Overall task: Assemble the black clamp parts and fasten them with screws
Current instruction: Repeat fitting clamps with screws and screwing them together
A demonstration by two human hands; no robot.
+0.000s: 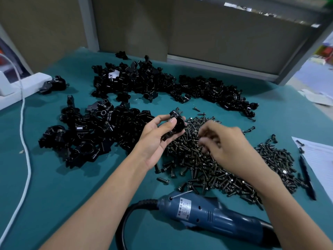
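Clamp part (175, 126) gripped in left hand (158, 139), right hand (227, 147) fingers curled into screws (207, 170)

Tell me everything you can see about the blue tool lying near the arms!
The blue electric screwdriver lies on its side on the green table mat, close to the person, between the two forearms. Its body looks like hard blue plastic with ridges, small holes and a white printed label too blurry to read. A thick black cable curves out of one end, by a thin metal hook. The other end turns black and passes under the right forearm. No hand touches it.
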